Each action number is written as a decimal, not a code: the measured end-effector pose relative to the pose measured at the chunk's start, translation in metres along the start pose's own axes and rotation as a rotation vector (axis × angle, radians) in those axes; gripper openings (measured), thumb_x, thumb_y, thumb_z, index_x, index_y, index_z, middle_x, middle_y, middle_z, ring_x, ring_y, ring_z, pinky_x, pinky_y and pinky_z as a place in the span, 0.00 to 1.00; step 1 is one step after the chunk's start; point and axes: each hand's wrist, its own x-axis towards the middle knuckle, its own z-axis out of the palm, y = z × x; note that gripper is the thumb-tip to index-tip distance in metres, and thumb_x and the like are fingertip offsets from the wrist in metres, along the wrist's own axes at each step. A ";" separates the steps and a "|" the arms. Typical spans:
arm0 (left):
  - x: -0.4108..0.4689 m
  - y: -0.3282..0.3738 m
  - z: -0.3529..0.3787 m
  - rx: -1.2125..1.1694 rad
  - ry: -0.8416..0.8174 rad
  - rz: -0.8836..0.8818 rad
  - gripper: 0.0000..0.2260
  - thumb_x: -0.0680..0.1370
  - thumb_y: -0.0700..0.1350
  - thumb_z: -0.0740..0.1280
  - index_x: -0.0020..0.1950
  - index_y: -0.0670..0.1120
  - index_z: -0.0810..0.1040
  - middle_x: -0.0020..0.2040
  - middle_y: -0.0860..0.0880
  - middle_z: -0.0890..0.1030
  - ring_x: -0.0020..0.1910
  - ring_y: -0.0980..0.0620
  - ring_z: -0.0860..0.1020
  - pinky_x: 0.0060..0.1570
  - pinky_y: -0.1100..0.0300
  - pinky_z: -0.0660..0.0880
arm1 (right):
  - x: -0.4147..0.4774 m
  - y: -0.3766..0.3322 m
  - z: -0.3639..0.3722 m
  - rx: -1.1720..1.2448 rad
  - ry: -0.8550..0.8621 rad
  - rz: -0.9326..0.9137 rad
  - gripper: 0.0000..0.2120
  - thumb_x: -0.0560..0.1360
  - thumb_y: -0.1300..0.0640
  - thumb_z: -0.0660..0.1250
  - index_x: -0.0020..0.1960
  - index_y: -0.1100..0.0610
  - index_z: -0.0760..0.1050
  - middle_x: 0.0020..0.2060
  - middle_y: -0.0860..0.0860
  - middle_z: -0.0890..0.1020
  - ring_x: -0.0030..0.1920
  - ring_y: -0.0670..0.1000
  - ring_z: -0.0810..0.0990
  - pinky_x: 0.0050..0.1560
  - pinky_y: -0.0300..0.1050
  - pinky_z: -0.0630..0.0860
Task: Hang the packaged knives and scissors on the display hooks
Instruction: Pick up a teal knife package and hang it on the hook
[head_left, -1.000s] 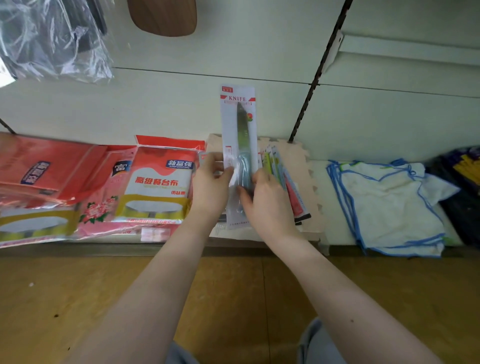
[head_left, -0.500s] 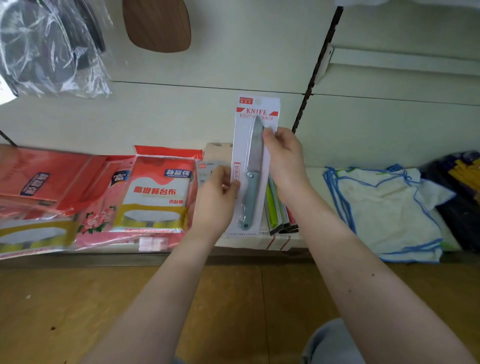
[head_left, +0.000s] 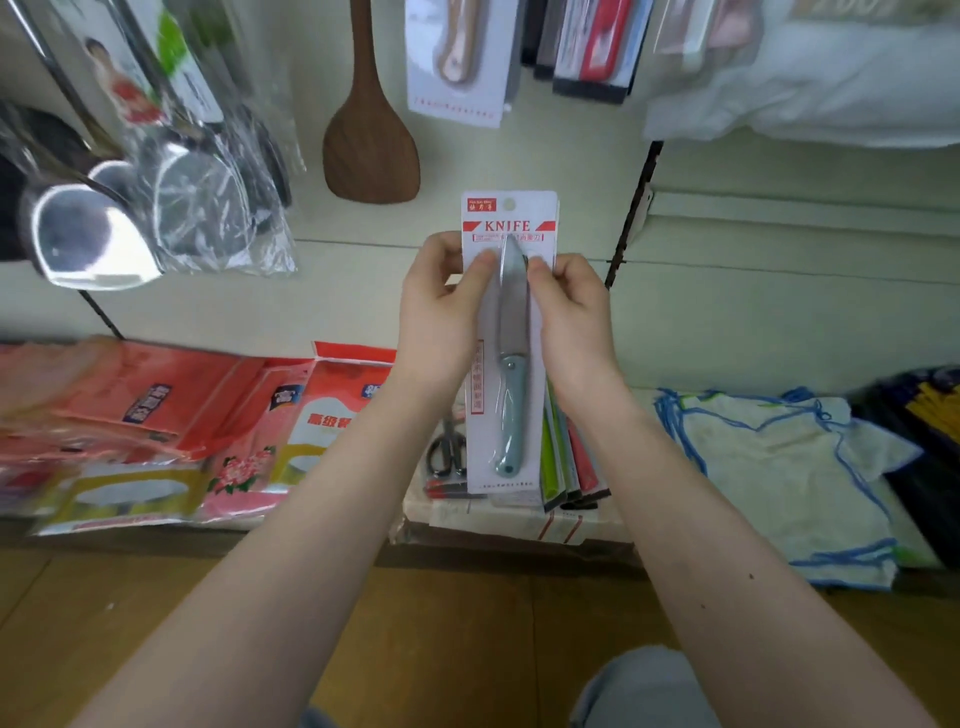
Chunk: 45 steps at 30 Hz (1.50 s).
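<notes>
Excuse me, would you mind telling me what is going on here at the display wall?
A person is holding a packaged knife upright in front of the wall. The left hand grips its left edge and the right hand pinches its right edge. The hang hole at the top of the card is free, so the knife is not yet on a hook. Packaged scissors and other carded items wait in the cardboard box below.

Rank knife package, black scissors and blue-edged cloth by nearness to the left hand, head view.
1. Knife package: pinched by the left hand, centre.
2. Black scissors: just below the wrist.
3. Blue-edged cloth: far right, lower down.
</notes>
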 end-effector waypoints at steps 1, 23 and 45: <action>0.003 0.006 -0.001 -0.012 0.000 0.016 0.03 0.78 0.39 0.62 0.49 0.42 0.75 0.45 0.49 0.79 0.45 0.54 0.77 0.45 0.64 0.75 | 0.000 -0.005 0.001 0.010 -0.015 -0.011 0.12 0.78 0.60 0.59 0.36 0.54 0.67 0.32 0.47 0.73 0.31 0.40 0.70 0.31 0.28 0.67; 0.035 0.162 -0.013 0.036 0.096 0.369 0.09 0.76 0.39 0.65 0.53 0.50 0.74 0.49 0.57 0.78 0.49 0.56 0.78 0.50 0.61 0.76 | 0.024 -0.147 0.023 0.061 -0.051 -0.341 0.10 0.79 0.57 0.58 0.40 0.57 0.72 0.36 0.53 0.74 0.38 0.46 0.70 0.39 0.39 0.68; 0.033 0.245 -0.022 0.257 0.211 0.915 0.17 0.76 0.33 0.59 0.63 0.45 0.72 0.59 0.54 0.74 0.61 0.55 0.72 0.64 0.59 0.69 | 0.027 -0.239 0.031 0.055 -0.037 -0.587 0.10 0.79 0.57 0.59 0.39 0.53 0.73 0.34 0.52 0.76 0.36 0.45 0.72 0.38 0.38 0.68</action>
